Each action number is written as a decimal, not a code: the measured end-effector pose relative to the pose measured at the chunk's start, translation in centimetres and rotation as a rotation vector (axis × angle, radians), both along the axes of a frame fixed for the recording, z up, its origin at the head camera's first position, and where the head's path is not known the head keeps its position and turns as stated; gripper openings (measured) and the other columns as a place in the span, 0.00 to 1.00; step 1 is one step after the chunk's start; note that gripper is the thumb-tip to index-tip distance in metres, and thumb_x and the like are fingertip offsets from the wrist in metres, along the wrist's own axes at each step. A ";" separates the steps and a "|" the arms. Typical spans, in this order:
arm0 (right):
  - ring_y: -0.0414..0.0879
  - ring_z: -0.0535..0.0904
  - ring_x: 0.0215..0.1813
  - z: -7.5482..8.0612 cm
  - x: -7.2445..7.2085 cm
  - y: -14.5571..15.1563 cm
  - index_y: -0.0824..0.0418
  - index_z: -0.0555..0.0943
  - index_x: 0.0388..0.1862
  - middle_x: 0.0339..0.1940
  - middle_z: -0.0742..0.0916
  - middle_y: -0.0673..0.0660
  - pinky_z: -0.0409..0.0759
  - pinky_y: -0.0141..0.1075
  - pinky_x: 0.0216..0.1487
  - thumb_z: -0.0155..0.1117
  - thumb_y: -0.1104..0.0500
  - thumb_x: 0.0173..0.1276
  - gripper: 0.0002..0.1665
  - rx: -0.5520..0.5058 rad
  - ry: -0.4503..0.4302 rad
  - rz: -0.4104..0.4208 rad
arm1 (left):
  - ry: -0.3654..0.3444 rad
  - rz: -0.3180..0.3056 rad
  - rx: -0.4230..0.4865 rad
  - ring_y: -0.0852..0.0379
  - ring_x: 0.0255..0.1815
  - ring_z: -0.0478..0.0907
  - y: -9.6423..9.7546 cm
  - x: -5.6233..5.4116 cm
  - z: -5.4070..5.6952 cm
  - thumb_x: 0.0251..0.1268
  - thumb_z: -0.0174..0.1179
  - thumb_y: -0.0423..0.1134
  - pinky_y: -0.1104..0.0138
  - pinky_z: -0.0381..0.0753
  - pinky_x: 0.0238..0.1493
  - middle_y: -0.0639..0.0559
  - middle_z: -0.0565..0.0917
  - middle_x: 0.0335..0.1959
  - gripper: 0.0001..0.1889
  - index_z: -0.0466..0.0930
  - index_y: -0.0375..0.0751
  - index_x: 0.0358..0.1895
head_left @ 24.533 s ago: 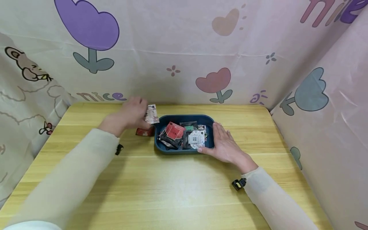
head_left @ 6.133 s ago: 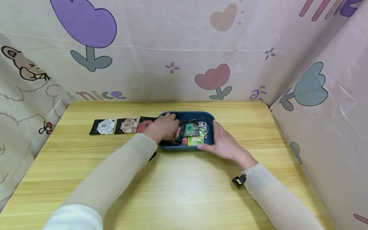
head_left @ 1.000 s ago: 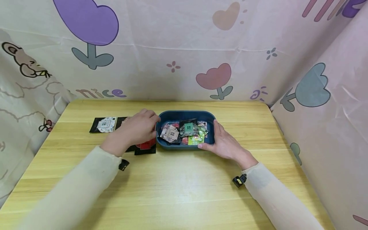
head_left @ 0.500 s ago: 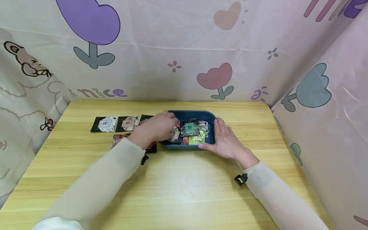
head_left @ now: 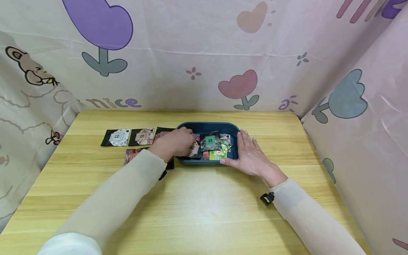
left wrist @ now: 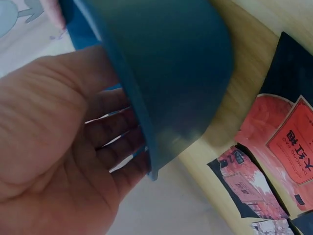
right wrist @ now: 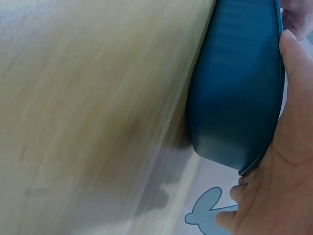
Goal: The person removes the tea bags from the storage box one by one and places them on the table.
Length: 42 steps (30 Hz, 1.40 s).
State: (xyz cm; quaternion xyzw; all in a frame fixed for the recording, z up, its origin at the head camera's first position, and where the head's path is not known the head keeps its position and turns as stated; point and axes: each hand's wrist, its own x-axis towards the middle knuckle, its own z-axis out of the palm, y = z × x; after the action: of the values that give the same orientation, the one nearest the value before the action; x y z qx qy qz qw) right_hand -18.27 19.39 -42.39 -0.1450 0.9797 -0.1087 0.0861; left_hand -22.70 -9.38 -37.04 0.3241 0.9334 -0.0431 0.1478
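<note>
A dark blue box (head_left: 207,162) with rounded corners holds several tea packets. My left hand (head_left: 173,143) reaches over its left end, fingers down at a beige-labelled tea packet (head_left: 194,150). The left wrist view shows that hand (left wrist: 54,147) over the rim; the box wall (left wrist: 176,73) hides the fingertips, so a grip cannot be made out. My right hand (head_left: 251,161) lies against the box's right end, fingers straight and thumb on the front rim. Beside the left hand inside the box are a green-labelled tea packet (head_left: 210,141) and a bright green packet (head_left: 219,153).
Left of the box lies a row: a white-labelled packet (head_left: 116,137), a beige-labelled packet (head_left: 141,136) and a red-labelled packet (head_left: 162,133). In front are a pinkish-red packet (head_left: 130,154) and the Da Hong Pao tea packet (left wrist: 296,142), partly under the left arm. A printed curtain (head_left: 204,46) stands behind the table.
Over the last second my left hand has moved right, from the packets on the table into the box. Since the earliest frame, packets have been laid out on the left. My right hand stays put.
</note>
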 end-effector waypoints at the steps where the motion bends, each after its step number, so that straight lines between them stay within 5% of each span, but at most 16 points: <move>1: 0.58 0.35 0.90 0.0 0.0 0.0 0.69 0.37 0.87 0.89 0.42 0.66 0.38 0.59 0.87 0.44 0.07 0.58 0.83 -0.002 0.000 0.001 | 0.000 -0.009 -0.022 0.39 0.70 0.75 0.1 0.0 -0.1 0.76 0.63 0.39 0.48 0.75 0.74 0.39 0.80 0.67 0.22 0.80 0.35 0.68; 10: 0.58 0.36 0.90 0.1 0.1 0.0 0.69 0.37 0.87 0.89 0.43 0.67 0.40 0.61 0.87 0.45 0.08 0.59 0.83 -0.016 -0.010 -0.007 | -0.015 0.001 -0.100 0.40 0.76 0.69 1.1 -0.2 -1.1 0.77 0.63 0.42 0.48 0.69 0.79 0.39 0.74 0.75 0.32 0.68 0.38 0.79; 42: 0.57 0.36 0.90 -0.1 0.1 0.0 0.69 0.36 0.87 0.89 0.41 0.66 0.42 0.61 0.86 0.46 0.08 0.58 0.84 -0.043 -0.030 -0.016 | -0.055 0.032 -0.125 0.41 0.74 0.71 1.6 -1.1 -2.0 0.75 0.65 0.48 0.49 0.69 0.79 0.39 0.74 0.74 0.33 0.71 0.38 0.77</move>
State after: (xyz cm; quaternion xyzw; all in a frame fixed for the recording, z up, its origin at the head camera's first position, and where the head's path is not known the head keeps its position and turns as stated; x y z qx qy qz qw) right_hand -18.16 19.36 -42.50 -0.1372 0.9769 -0.1325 0.0969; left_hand -23.83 -7.79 -39.05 0.3002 0.9296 -0.0898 0.1940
